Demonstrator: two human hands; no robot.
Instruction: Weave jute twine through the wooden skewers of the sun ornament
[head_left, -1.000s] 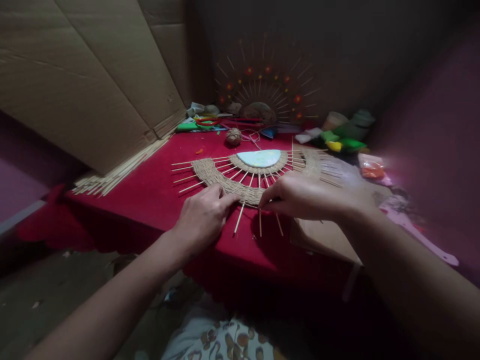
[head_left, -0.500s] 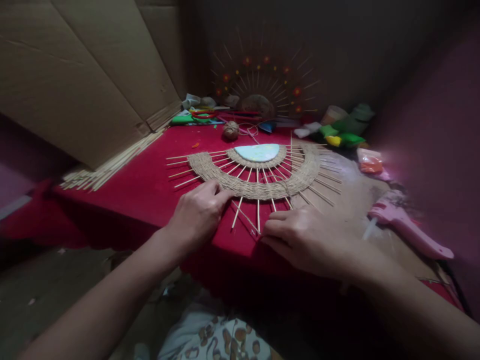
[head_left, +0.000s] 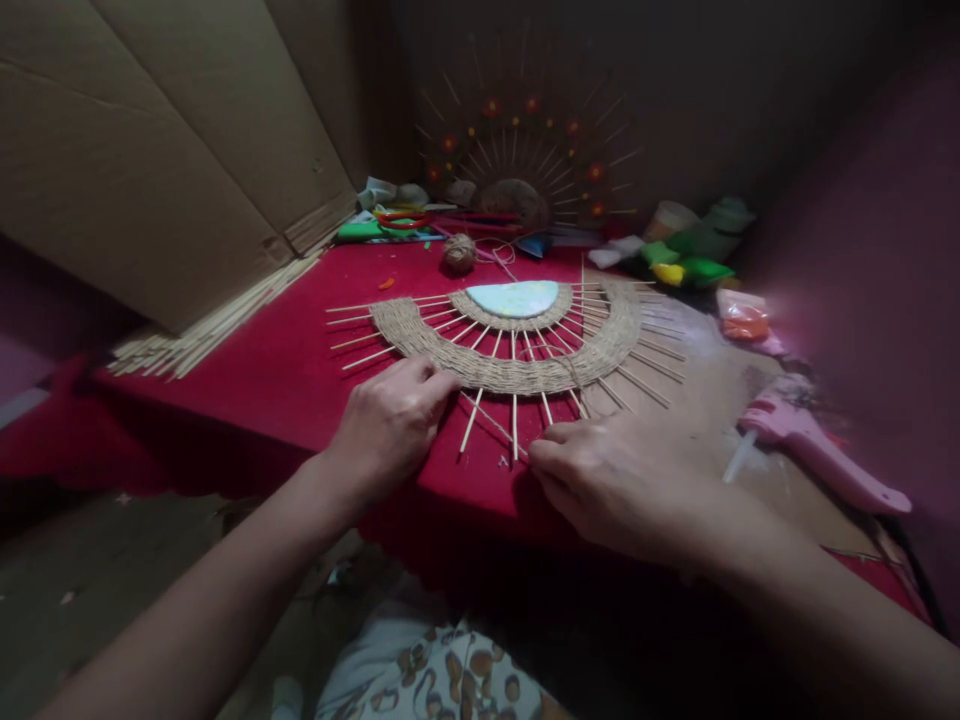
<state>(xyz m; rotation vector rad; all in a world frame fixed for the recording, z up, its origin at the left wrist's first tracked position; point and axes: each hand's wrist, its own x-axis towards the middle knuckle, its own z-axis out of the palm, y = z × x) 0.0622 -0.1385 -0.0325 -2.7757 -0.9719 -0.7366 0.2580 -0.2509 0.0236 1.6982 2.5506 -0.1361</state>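
A half-round fan of thin sticks and woven twine (head_left: pixel 517 376) lies on the red cloth, with a pale blue half-disc (head_left: pixel 514 298) at its centre. My left hand (head_left: pixel 394 415) is closed at the outer edge of the woven band, thumb and finger pinching it; the fingertips are partly hidden. From there a strand of twine (head_left: pixel 487 417) runs slantwise across the bare stick ends to my right hand (head_left: pixel 600 470). Thumb and fingers of that hand pinch the strand near the table's front edge. A loose loop of twine lies over the band's right half.
Thin sticks (head_left: pixel 217 318) lie along a cardboard sheet (head_left: pixel 165 140) at left. A twine ball (head_left: pixel 459 253) and scissors (head_left: pixel 401 219) are behind the fan. At right, a pink glue gun (head_left: pixel 817 445) rests on cardboard. A flower-decorated stick fan (head_left: pixel 525 125) stands at the back.
My right hand has drawn slightly away from my left, and the strand between them looks a little longer. The whole view has shifted slightly.
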